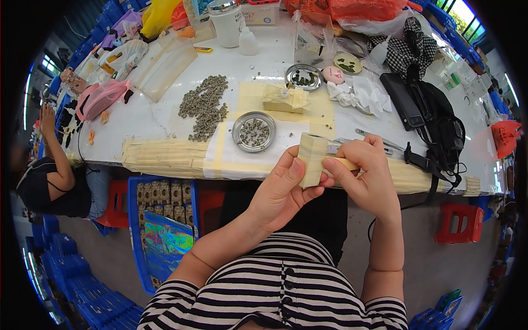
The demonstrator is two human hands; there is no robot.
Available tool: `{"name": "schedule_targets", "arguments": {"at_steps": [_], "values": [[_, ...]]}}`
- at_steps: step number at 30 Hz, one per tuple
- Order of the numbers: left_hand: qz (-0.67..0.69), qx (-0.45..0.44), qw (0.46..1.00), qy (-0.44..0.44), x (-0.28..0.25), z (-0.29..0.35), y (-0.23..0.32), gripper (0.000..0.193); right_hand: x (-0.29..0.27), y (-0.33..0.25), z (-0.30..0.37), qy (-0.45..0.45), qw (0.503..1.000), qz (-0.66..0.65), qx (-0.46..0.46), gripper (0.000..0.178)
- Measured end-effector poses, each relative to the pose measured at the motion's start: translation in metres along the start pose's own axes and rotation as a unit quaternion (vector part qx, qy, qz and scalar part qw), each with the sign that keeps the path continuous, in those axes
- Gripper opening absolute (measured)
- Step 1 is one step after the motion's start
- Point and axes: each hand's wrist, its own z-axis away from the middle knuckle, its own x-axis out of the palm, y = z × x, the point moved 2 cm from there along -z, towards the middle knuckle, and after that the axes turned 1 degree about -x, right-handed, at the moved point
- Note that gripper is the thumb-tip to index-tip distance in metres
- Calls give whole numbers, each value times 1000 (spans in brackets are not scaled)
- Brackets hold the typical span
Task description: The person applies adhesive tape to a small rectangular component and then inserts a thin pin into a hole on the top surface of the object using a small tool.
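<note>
My left hand (286, 190) is closed round a small block (313, 157) covered in pale yellow tape, held upright above the table's front edge. Close beside it, my right hand (368, 173) pinches a narrow pale yellow strip (347, 163) between thumb and fingers; whether the strip joins the block, I cannot tell. Left of my hands sits a round metal dish (253, 132) with several small grey-brown pieces in it. A heap of similar pieces (206, 104) lies farther left. Behind the dish rests another tape-covered block (285, 99) with a small white-topped item on it.
Tweezers (388, 144) lie right of my hands. Farther back are a dish of dark green pieces (304, 77), a black phone-like device (402, 100) and a black bag (440, 121). A blue crate (133, 220) stands below the table at left, near another person's arm (61, 165).
</note>
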Motion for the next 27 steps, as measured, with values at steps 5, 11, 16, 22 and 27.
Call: {"name": "schedule_targets", "arguments": {"at_steps": [5, 11, 16, 22, 27], "values": [[17, -6, 1000, 15, 0, 0, 0, 44, -4, -2, -1, -4, 1000, 19, -8, 27], [61, -5, 998, -3, 0, -1, -3, 44, -4, -6, -3, -12, 1000, 0, 2, 28], [90, -2, 996, -23, -3, -2, -4, 44, -1, -4, -3, -20, 1000, -11, 13, 28], [-7, 11, 999, -35, -7, -3, 3, 44, -4, -7, -3, -12, 1000, 21, 2, 27], [-198, 36, 978, 52, -3, 1, 8, 50, -4, -9, -2, 6, 997, 74, -17, 28]]}}
